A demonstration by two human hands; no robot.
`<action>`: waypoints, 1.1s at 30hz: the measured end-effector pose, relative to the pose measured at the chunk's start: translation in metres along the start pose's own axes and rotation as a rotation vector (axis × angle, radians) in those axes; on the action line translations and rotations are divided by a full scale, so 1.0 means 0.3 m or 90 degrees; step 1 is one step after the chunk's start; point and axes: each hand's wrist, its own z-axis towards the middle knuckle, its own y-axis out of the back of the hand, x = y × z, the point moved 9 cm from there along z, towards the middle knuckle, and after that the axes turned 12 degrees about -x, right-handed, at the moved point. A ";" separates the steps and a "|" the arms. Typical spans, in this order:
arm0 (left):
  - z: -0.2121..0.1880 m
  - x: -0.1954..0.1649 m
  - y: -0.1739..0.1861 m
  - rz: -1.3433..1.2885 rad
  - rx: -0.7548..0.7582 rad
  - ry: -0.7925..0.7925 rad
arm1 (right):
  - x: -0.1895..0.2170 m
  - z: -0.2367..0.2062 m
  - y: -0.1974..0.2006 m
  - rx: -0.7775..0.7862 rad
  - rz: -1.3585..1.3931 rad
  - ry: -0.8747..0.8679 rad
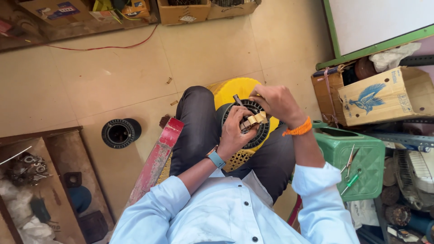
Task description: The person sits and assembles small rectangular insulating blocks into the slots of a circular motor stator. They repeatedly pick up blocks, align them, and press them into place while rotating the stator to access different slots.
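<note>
A round black slotted motor core point(258, 132) rests on my lap over a yellow stool point(235, 89). My left hand point(235, 131), with a blue watch at the wrist, grips the core's near side and presses on pale strips of insulation paper point(256, 119) at its middle. My right hand point(276, 103), with an orange thread band at the wrist, is closed on a small tool with a dark tip point(237, 99) that sticks out over the core's top edge. Its handle is hidden in the fist.
A second black round core point(120, 133) lies on the tiled floor to the left. A red bar point(156, 159) leans by my left knee. A green plastic stool point(357, 158) with scissors and a screwdriver stands at right, beside cardboard boxes point(384, 97). A wooden tray of parts point(36, 180) sits lower left.
</note>
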 end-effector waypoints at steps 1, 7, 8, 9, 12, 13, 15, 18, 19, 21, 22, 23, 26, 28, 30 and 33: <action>0.000 0.004 0.005 -0.011 -0.009 -0.006 | -0.026 0.022 -0.031 0.043 -0.001 -0.012; -0.024 0.156 -0.028 -0.508 0.159 0.359 | -0.065 0.087 -0.194 0.239 -0.069 0.003; -0.031 0.177 -0.021 -0.610 0.158 0.435 | -0.056 0.094 -0.186 0.221 -0.054 0.013; -0.038 0.191 -0.018 -0.713 0.158 0.509 | -0.050 0.098 -0.167 0.203 -0.041 0.022; -0.044 0.251 -0.031 -0.662 0.082 0.597 | -0.021 0.098 -0.134 0.152 -0.044 0.051; -0.043 0.272 -0.030 -0.585 0.047 0.603 | -0.009 0.093 -0.123 0.137 -0.053 0.059; -0.035 0.260 -0.039 -0.560 0.081 0.581 | 0.019 0.084 -0.104 0.115 -0.020 0.074; -0.018 0.236 -0.073 -0.592 0.171 0.582 | 0.042 0.101 -0.119 0.120 -0.033 0.073; -0.022 0.226 -0.085 -0.615 0.204 0.588 | 0.049 0.106 -0.126 0.131 -0.046 0.070; -0.007 0.238 -0.081 -0.628 0.170 0.585 | 0.088 0.113 -0.110 0.118 -0.058 0.093; -0.002 0.246 -0.079 -0.634 0.151 0.583 | 0.114 0.115 -0.099 0.111 -0.063 0.106; 0.002 0.253 -0.077 -0.583 0.141 0.549 | 0.136 0.106 -0.074 0.095 -0.062 0.097; 0.007 0.265 -0.060 -0.457 0.126 0.470 | 0.212 0.035 0.032 0.050 -0.060 0.059; -0.005 0.271 -0.056 -0.408 0.140 0.447 | 0.253 -0.023 0.089 0.019 -0.065 0.012; 0.013 0.257 -0.041 -0.383 0.124 0.381 | 0.291 -0.075 0.106 -0.016 -0.058 -0.020; 0.022 0.236 -0.001 -0.220 0.118 0.290 | 0.296 -0.145 0.109 -0.086 -0.055 -0.099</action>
